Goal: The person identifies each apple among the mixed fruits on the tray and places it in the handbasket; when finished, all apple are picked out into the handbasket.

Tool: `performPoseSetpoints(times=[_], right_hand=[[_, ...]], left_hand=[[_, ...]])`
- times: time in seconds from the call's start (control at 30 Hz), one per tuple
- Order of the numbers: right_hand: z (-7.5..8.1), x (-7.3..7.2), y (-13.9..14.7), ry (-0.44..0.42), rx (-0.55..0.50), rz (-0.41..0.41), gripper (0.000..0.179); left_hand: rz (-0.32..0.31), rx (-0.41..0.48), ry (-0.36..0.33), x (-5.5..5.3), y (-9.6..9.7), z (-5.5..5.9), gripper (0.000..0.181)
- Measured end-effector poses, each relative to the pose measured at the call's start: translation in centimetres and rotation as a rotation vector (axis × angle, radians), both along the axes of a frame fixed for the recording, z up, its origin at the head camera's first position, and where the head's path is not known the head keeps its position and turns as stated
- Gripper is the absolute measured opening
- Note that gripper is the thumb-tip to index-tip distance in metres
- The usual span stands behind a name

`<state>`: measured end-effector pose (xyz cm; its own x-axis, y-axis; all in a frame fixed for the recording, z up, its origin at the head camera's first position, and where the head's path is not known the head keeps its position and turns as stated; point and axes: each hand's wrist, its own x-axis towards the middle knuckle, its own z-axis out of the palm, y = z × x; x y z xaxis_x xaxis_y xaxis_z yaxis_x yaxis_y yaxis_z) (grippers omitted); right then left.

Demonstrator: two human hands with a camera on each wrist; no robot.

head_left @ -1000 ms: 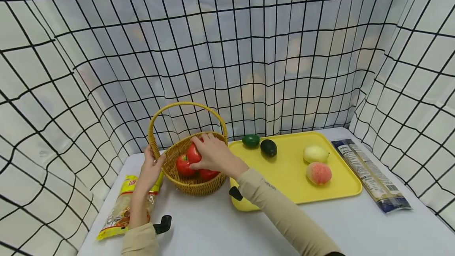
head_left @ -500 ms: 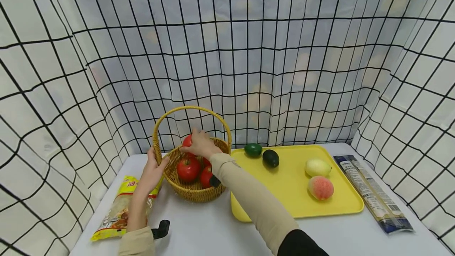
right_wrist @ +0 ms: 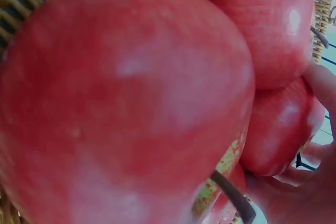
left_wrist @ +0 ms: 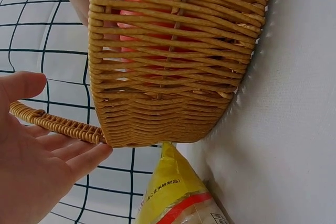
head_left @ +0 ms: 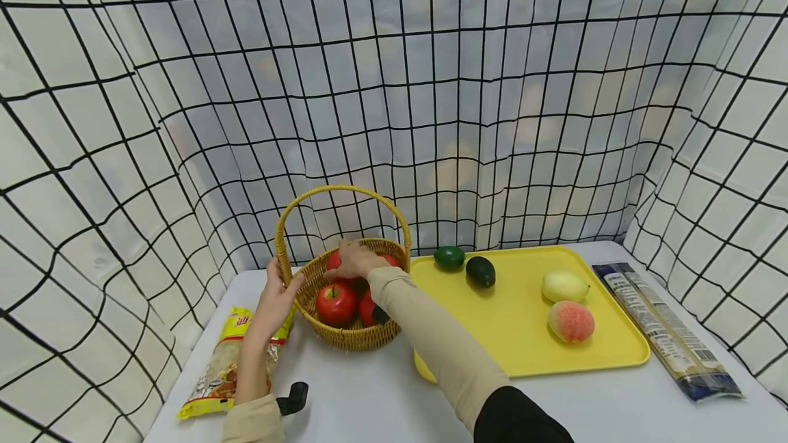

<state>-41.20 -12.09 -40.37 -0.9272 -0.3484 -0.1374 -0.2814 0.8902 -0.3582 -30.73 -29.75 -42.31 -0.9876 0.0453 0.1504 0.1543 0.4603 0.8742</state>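
A wicker basket [head_left: 353, 340] with a tall arched handle stands at the left of the table, several red apples [head_left: 336, 304] inside. My left hand [head_left: 273, 301] is at the foot of the handle on its left side. In the left wrist view the handle [left_wrist: 63, 125] lies across the extended fingers, the thumb raised off it. My right hand [head_left: 358, 262] reaches into the back of the basket. In the right wrist view its thumb and fingers curl round an apple [right_wrist: 281, 129] behind a large near apple [right_wrist: 126, 98].
A yellow tray [head_left: 511, 354] right of the basket carries two dark green avocados [head_left: 480, 272], a pale yellow fruit [head_left: 565, 286] and a peach [head_left: 571, 322]. A long flat packet [head_left: 667, 333] lies at the far right. A yellow bag [head_left: 215, 374] lies under the left forearm. Netting [head_left: 431, 122] surrounds the table.
My right hand has carried an apple from above the basket's middle toward its back and lowered it among the others. The left hand stays at the handle. The head view has shifted slightly.
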Motion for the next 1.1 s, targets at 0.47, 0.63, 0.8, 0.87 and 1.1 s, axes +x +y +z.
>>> performPoseSetpoints(times=[0.47, 0.63, 0.8, 0.87, 1.1], right_hand=[[0.6, 0.4, 1.1, -0.09, 0.079, 0.058, 0.075], [1.4, 1.5, 1.2, -0.147, 0.113, 0.089, 0.069], [2.1, 2.1, 0.9, -0.193, 0.224, 0.137, 0.068], [2.4, 2.4, 0.8, -0.202, 0.254, 0.144, 0.068], [3.2, 4.2, 2.5, -0.129, 0.174, 0.109, 0.07]], left_hand=[[-0.008, 0.0, -0.008, -0.2, 0.3, -0.2, 0.074], [0.014, -0.019, 0.014, 0.0, 0.2, 0.0, 0.069], [0.015, -0.028, 0.0, 0.2, -0.1, -0.1, 0.074], [0.017, -0.025, -0.012, 0.2, -0.3, -0.2, 0.076], [0.01, -0.002, -0.018, -0.2, -0.1, -0.1, 0.074]])
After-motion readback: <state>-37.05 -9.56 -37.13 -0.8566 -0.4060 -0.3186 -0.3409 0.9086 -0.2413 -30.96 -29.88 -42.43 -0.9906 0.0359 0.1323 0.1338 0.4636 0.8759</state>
